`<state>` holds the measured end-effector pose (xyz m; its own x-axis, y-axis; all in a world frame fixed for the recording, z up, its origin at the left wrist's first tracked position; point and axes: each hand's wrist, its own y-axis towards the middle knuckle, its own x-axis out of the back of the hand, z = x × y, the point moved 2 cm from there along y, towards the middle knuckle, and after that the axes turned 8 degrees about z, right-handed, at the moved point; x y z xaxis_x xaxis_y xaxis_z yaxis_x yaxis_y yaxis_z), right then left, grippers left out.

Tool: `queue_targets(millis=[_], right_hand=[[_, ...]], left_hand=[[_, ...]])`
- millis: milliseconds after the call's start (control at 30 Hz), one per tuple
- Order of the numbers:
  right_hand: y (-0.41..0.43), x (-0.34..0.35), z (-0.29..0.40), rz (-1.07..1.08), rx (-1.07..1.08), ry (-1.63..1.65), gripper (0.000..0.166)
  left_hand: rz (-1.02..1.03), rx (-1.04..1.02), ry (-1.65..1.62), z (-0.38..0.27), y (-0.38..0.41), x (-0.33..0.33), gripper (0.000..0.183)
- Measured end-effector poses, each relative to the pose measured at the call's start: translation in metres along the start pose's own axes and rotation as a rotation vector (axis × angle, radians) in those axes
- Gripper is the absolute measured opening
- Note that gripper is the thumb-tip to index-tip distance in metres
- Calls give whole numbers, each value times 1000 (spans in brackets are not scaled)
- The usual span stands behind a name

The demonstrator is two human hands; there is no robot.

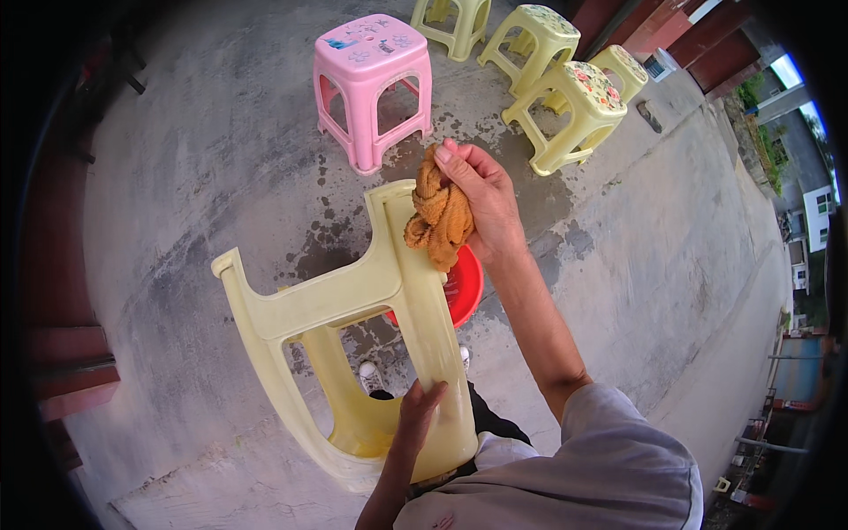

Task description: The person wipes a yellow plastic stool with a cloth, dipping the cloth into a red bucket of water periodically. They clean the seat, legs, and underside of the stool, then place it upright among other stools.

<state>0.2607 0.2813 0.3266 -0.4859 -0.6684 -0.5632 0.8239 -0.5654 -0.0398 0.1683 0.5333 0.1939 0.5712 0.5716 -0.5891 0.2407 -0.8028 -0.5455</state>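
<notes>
A pale yellow plastic stool (pixel 344 291) is tipped on its side in front of my body, its legs pointing away from me. My left hand (pixel 421 404) grips the edge of one of its legs near the seat end. In my right hand (pixel 480 192) is a bunched orange-brown cloth (pixel 440 215), held between thumb and fingers at the far end of the near leg. Whether the cloth touches the plastic there I cannot tell. Behind the stool a red plastic basin (pixel 467 285) with water stands on the ground, partly hidden by the leg.
A pink plastic stool (pixel 371 93) stands ahead on the concrete floor (pixel 179 185). Several yellow stools with flowered tops, one nearest at the right (pixel 573 112), stand beyond it. Wet patches surround them. A stone (pixel 650 116) and a white bucket (pixel 660 65) lie farther right.
</notes>
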Motion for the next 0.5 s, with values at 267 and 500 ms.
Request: queue_targets(millis=[267,500], right_hand=[[-59,27,-83,391,619,-1622,27],[-30,43,-95,-113,442,-1533,21]], left_hand=[[-17,-108,162,3,6,-1,29],[-1,-127,256,27,15,11,33]])
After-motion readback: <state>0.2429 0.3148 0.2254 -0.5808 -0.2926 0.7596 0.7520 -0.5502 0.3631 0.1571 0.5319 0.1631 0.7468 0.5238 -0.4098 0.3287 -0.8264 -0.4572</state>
